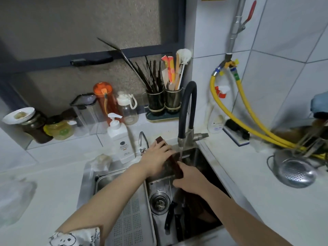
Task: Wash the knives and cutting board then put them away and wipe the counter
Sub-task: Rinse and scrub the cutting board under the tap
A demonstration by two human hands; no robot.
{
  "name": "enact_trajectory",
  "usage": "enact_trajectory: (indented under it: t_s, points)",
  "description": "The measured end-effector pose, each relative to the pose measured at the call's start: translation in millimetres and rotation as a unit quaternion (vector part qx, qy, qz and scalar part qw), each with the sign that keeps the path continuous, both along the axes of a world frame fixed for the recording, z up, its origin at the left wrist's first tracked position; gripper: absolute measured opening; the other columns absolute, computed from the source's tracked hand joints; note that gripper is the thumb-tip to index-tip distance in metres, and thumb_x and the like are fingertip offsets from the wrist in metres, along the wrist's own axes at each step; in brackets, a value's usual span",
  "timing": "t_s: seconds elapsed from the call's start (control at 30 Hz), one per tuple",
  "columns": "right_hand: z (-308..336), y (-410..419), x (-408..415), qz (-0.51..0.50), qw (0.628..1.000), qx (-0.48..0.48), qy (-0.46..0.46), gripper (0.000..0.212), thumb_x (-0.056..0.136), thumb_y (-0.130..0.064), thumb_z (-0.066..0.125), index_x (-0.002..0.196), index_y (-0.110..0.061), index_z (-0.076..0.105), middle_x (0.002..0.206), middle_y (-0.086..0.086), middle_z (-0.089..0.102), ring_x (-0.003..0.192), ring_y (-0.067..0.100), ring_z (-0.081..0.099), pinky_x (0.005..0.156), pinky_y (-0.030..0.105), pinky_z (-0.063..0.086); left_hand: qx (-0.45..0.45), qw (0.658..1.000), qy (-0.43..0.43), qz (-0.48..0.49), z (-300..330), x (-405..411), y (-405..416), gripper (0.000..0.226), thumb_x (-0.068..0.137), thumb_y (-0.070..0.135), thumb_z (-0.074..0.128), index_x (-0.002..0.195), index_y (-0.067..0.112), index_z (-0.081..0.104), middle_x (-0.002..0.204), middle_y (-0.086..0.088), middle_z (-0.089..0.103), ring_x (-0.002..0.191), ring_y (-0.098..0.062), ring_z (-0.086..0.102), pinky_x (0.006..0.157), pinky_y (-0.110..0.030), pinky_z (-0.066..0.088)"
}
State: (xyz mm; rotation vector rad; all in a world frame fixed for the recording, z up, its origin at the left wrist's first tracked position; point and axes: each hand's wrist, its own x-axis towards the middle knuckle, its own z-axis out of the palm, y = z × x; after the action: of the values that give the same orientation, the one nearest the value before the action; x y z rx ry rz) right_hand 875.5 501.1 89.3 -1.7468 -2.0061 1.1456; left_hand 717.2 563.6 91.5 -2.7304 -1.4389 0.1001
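A dark red-brown wooden cutting board stands on edge in the steel sink, under water running from the black-hosed faucet. My left hand lies over the board's left face near its top. My right hand grips the board's near end from the right. Several black-handled knives lie on the sink floor beside the drain.
A perforated steel drain tray fills the sink's left part. White soap pump bottle, jars and utensil holders line the back. A steel colander and yellow hoses sit on the right counter. Crumpled plastic lies at left.
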Motion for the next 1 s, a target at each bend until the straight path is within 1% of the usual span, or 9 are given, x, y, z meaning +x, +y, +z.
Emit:
enact_trajectory:
  t_s: [0.07, 0.13, 0.2, 0.37, 0.43, 0.53, 0.7, 0.87, 1.0]
  points:
    - [4.9, -1.4, 2.0, -0.015, 1.000, 0.011, -0.008, 0.044, 0.077, -0.024, 0.061, 0.120, -0.024, 0.051, 0.089, -0.007, 0.055, 0.081, 0.012, 0.053, 0.064, 0.021, 0.041, -0.010, 1.000, 0.012, -0.022, -3.5, 2.1, 9.4, 0.056, 0.086, 0.030, 0.061, 0.138, 0.030, 0.039, 0.151, 0.004, 0.032, 0.146, -0.026, 0.011, 0.118, -0.046, -0.001]
    - [10.1, -0.3, 11.1, -0.036, 0.999, 0.005, 0.002, 0.034, 0.077, -0.021, 0.063, 0.110, -0.022, 0.058, 0.083, -0.009, 0.055, 0.080, 0.012, 0.054, 0.063, 0.019, 0.042, -0.026, 0.999, -0.020, -0.035, 0.6, 9.6, 19.4, 0.050, 0.083, 0.040, 0.063, 0.130, 0.030, 0.047, 0.146, 0.006, 0.041, 0.146, -0.025, 0.013, 0.118, -0.046, -0.003]
    - [13.9, 2.1, 23.2, -0.044, 0.999, 0.003, -0.002, 0.028, 0.074, -0.021, 0.066, 0.102, -0.015, 0.062, 0.077, -0.010, 0.055, 0.075, 0.009, 0.055, 0.061, 0.017, 0.041, -0.040, 0.997, -0.038, -0.058, 9.1, 16.8, 28.1, 0.048, 0.081, 0.048, 0.064, 0.124, 0.032, 0.053, 0.137, 0.008, 0.050, 0.144, -0.023, 0.020, 0.118, -0.046, 0.000]
    - [12.4, 2.0, 34.1, -0.042, 0.998, 0.022, -0.029, 0.029, 0.071, -0.027, 0.070, 0.097, -0.014, 0.064, 0.082, -0.004, 0.059, 0.072, 0.010, 0.055, 0.059, 0.018, 0.040, -0.014, 0.988, -0.090, -0.125, 7.1, 11.5, 38.6, 0.044, 0.080, 0.052, 0.063, 0.117, 0.029, 0.061, 0.118, 0.006, 0.060, 0.125, -0.018, 0.043, 0.116, -0.044, 0.020]
    - [11.4, -1.9, 33.3, -0.047, 0.998, 0.038, -0.034, 0.027, 0.071, -0.026, 0.068, 0.096, -0.016, 0.064, 0.082, -0.002, 0.061, 0.073, 0.013, 0.057, 0.060, 0.020, 0.042, -0.002, 0.984, -0.099, -0.145, 3.9, 8.9, 39.1, 0.043, 0.080, 0.053, 0.062, 0.114, 0.027, 0.062, 0.114, 0.006, 0.062, 0.121, -0.015, 0.048, 0.119, -0.043, 0.013]
    - [15.9, -5.0, 43.2, -0.050, 0.996, 0.054, -0.051, 0.031, 0.073, -0.024, 0.067, 0.103, -0.022, 0.067, 0.090, 0.000, 0.068, 0.080, 0.014, 0.062, 0.068, 0.025, 0.049, 0.018, 0.983, -0.090, -0.161, 7.0, 14.1, 39.6, 0.042, 0.080, 0.056, 0.059, 0.108, 0.026, 0.064, 0.107, 0.007, 0.064, 0.117, -0.013, 0.052, 0.117, -0.032, -0.006]
    - [28.5, -4.7, 57.0, -0.021, 0.994, 0.078, -0.072, 0.033, 0.073, -0.020, 0.064, 0.105, -0.026, 0.069, 0.095, -0.002, 0.072, 0.087, 0.016, 0.065, 0.080, 0.033, 0.053, -0.009, 0.986, -0.099, -0.131, 8.7, 15.8, 30.3, 0.052, 0.080, 0.058, 0.058, 0.114, 0.019, 0.062, 0.113, 0.002, 0.065, 0.119, -0.015, 0.052, 0.114, -0.025, -0.007]
    - [38.9, -2.4, 60.1, 0.012, 0.993, 0.082, -0.080, 0.034, 0.078, -0.018, 0.063, 0.110, -0.028, 0.067, 0.098, -0.005, 0.071, 0.087, 0.010, 0.065, 0.081, 0.027, 0.054, -0.039, 0.981, -0.167, -0.085, 6.7, 10.3, 10.7, 0.044, 0.083, 0.045, 0.063, 0.120, 0.021, 0.058, 0.117, 0.002, 0.063, 0.119, -0.014, 0.052, 0.117, -0.030, -0.001]
    - [44.6, 6.1, 64.7, 0.042, 0.992, 0.088, -0.080, 0.035, 0.079, -0.016, 0.064, 0.111, -0.030, 0.067, 0.099, -0.007, 0.071, 0.087, 0.006, 0.064, 0.077, 0.017, 0.052, -0.018, 0.986, -0.165, -0.028, 9.4, 10.3, -3.3, 0.046, 0.084, 0.047, 0.061, 0.119, 0.018, 0.059, 0.112, 0.001, 0.063, 0.115, -0.013, 0.053, 0.118, -0.031, -0.001]
